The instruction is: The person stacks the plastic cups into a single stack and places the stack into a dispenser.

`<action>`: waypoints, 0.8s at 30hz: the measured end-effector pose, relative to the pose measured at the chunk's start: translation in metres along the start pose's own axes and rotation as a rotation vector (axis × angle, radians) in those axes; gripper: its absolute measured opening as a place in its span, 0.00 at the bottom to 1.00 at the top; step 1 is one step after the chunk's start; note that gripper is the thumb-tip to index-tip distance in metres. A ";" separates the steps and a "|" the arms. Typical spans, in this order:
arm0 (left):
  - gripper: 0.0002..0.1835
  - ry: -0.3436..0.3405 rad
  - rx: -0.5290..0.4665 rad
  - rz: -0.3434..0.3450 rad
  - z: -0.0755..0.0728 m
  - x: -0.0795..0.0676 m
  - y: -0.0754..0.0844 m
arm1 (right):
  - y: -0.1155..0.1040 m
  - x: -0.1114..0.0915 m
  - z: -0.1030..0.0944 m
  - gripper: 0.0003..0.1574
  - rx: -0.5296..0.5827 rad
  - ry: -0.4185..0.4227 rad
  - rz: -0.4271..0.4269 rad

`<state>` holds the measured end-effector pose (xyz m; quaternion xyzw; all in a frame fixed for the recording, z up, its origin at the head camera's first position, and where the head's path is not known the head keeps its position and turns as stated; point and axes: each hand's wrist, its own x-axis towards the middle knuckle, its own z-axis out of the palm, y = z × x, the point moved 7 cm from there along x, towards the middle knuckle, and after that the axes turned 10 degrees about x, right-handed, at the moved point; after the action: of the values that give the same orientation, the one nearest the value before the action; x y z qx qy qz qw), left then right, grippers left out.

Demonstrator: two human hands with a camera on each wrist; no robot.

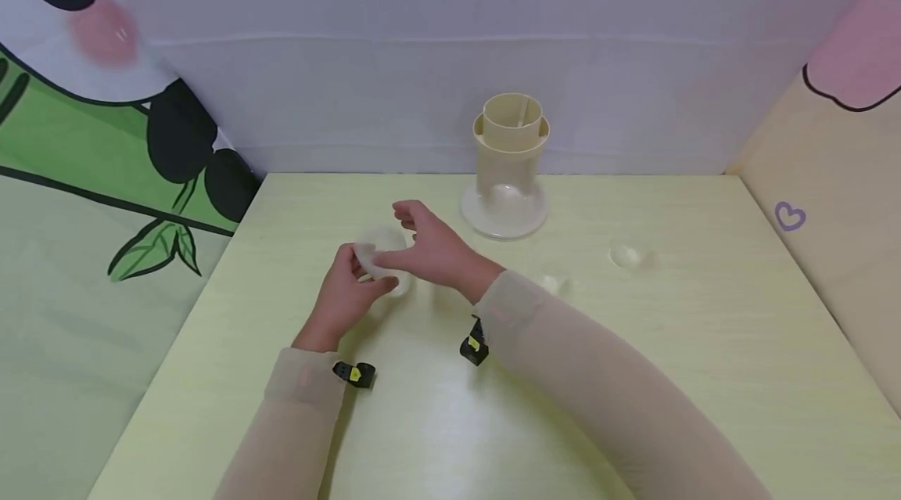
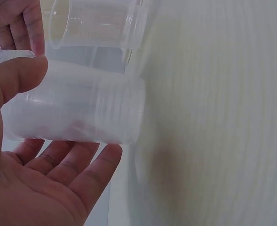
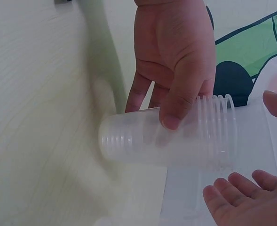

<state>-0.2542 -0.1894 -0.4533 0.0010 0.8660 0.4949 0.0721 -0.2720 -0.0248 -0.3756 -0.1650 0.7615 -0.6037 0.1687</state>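
My left hand [image 1: 343,299] holds a stack of clear plastic cups [image 1: 383,239] above the left part of the table. In the left wrist view the thumb lies on one side of the cup stack [image 2: 82,103] and the fingers curve under the other. Several nested rims show on the stack [image 3: 143,141] in the right wrist view. My right hand [image 1: 445,250] is beside the rim end, with its fingers [image 3: 237,193] spread and nothing between them. Whether its thumb touches the cups cannot be told.
A cream cylinder holder [image 1: 508,163] on a round white base [image 1: 503,224] stands at the table's back edge. Two clear cups stand on the table, a nearer cup [image 1: 552,282] and another cup [image 1: 628,255] farther right. Printed cloth walls border the table [image 1: 704,375].
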 end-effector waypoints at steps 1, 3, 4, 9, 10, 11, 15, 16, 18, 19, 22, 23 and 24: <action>0.39 -0.001 -0.004 0.002 0.000 0.000 0.000 | -0.002 -0.001 -0.002 0.55 -0.002 -0.003 -0.006; 0.40 -0.002 -0.009 0.002 0.001 0.001 0.000 | -0.005 -0.005 -0.005 0.55 0.004 -0.012 -0.018; 0.40 -0.002 -0.010 0.001 0.001 0.001 0.001 | -0.006 -0.007 -0.008 0.55 0.006 -0.017 -0.024; 0.40 0.012 0.009 -0.014 0.002 0.003 0.001 | -0.013 -0.022 -0.026 0.54 0.014 -0.017 -0.067; 0.40 0.012 0.015 -0.017 0.002 0.003 0.000 | -0.015 -0.026 -0.032 0.54 0.021 -0.009 -0.074; 0.41 0.015 0.020 -0.022 0.003 0.003 0.000 | -0.016 -0.030 -0.037 0.54 0.029 -0.002 -0.083; 0.42 0.019 0.038 -0.043 0.004 0.004 -0.004 | -0.021 -0.044 -0.058 0.53 0.058 0.020 -0.118; 0.42 0.023 0.040 -0.047 0.003 0.004 -0.005 | -0.023 -0.048 -0.062 0.52 0.061 0.024 -0.127; 0.42 0.027 0.044 -0.046 0.002 0.004 -0.006 | -0.027 -0.055 -0.071 0.52 0.071 0.030 -0.153; 0.42 0.031 0.046 -0.047 0.001 0.003 -0.006 | -0.030 -0.059 -0.075 0.52 0.080 0.034 -0.165; 0.42 0.031 0.049 -0.040 0.000 0.003 -0.007 | -0.034 -0.072 -0.088 0.50 0.118 0.055 -0.209; 0.42 0.029 0.050 -0.037 -0.001 0.003 -0.007 | -0.035 -0.077 -0.093 0.50 0.133 0.063 -0.225; 0.43 0.029 0.053 -0.036 -0.001 0.003 -0.007 | -0.035 -0.081 -0.097 0.50 0.147 0.072 -0.241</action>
<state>-0.2564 -0.1940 -0.4588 -0.0200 0.8797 0.4702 0.0682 -0.2425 0.0888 -0.3156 -0.2205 0.6954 -0.6794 0.0792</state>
